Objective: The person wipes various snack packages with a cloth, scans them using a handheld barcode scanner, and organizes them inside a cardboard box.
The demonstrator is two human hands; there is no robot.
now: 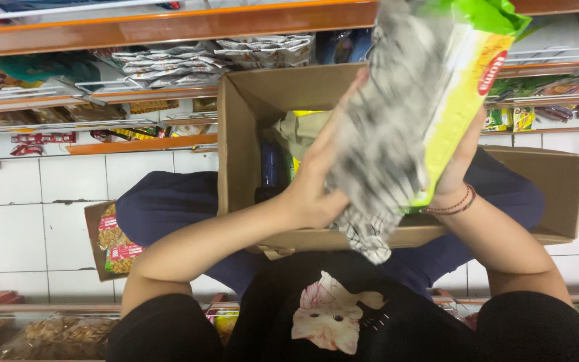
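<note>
Nearest me, at six o'clock, sits my black shirt [343, 322]. Above it, both hands hold a large snack bag [413, 114], blurred, over an open cardboard box [236, 134] on my lap. My left hand [316, 188] clamps the bag's nine o'clock edge; my right hand [460, 167] presses its three o'clock side. Shelves [169, 27] of packets run along twelve o'clock.

Both forearms raised, converging toward 12 o'clock. Left hand [313, 191] at 11 o'clock, fingers extended flat, thumb tucked low. Right hand [460, 164] at 1 o'clock, mostly hidden; cord bracelets on wrist. Elbows bent, spread wide.
</note>
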